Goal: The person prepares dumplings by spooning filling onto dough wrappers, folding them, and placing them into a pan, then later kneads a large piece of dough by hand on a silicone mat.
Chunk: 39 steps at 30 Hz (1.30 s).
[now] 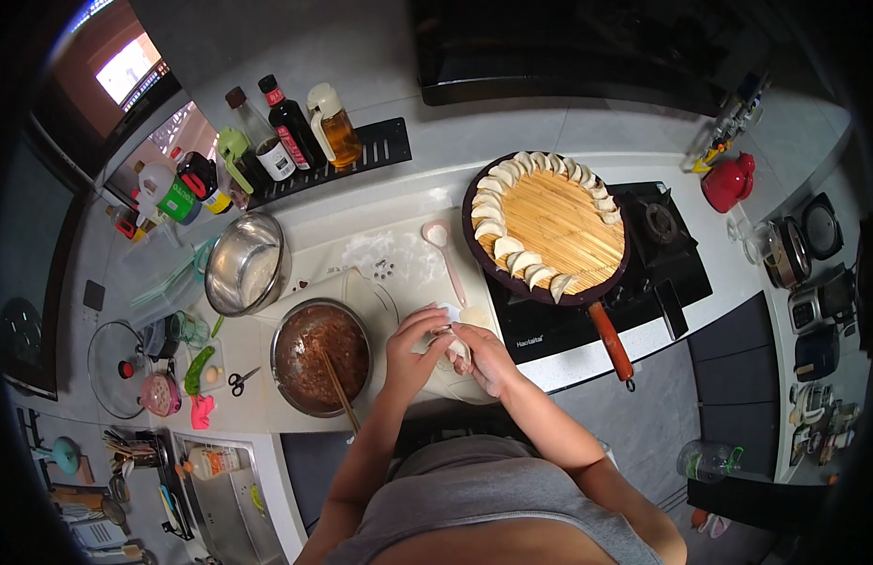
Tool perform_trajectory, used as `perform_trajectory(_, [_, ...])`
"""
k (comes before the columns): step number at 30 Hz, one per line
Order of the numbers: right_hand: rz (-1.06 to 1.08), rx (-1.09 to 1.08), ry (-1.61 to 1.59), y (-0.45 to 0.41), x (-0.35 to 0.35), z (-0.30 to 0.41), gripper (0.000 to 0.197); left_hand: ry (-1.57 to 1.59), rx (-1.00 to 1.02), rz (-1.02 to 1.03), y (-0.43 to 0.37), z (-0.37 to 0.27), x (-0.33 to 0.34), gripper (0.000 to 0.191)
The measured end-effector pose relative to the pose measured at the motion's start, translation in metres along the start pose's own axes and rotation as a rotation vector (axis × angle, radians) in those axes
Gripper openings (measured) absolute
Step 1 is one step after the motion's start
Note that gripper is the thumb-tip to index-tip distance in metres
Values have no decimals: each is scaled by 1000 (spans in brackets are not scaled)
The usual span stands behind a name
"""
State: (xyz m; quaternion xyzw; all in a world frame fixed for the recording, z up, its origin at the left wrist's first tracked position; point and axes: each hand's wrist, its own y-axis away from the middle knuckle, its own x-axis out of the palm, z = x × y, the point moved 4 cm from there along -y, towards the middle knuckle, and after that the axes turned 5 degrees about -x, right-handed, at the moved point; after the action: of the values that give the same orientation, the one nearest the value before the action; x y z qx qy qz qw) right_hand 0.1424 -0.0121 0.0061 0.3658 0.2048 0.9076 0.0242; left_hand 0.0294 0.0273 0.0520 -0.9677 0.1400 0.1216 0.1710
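Observation:
Both hands meet over the counter's front part, where my left hand (416,352) and my right hand (484,357) pinch the edge of one dumpling (456,347). Fingers hide part of it. Just behind them lie round dough wrappers (476,319) and a pink spoon (448,267) with white powder in its bowl. Left of my hands stands a steel bowl of meat filling (302,367), with wooden chopsticks (341,395) leaning in it. At the right, folded dumplings (507,246) line the rim of a bamboo mat (556,226) in a dark pan with a wooden handle (611,342).
The pan sits on a black gas stove (531,328). A steel bowl with flour (247,265) stands at back left, below a rack of bottles (380,145). Black scissors (243,381), a green pepper (198,370) and a glass lid (115,371) lie farther left, behind the sink (231,494).

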Motion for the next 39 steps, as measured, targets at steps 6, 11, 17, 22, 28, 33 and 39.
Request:
perform_trajectory(6, [-7,28,-48,3,8,-3,22,-45,95,53,3,8,-1,14])
perform_trajectory(11, [8,21,-221,-4,-5,-14,21,37,5,-13,4,3,1,14])
perform_trajectory(17, [66,80,-391,-7,2,-23,29,40,39,-61,10,22,-6,15])
perform_trajectory(22, [49,104,-461,-10,0,-28,28,58,-38,-107,8,18,-8,12])
perform_trajectory(28, [-167,-161,80,-22,-11,-35,31,-16,-231,-126,15,55,-11,14])
perform_trajectory(33, [-24,-90,272,-39,-29,-49,27,171,-430,-16,21,88,-14,33])
perform_trajectory(39, [-44,222,-274,-47,-27,-65,22,405,-729,-10,36,114,-23,50])
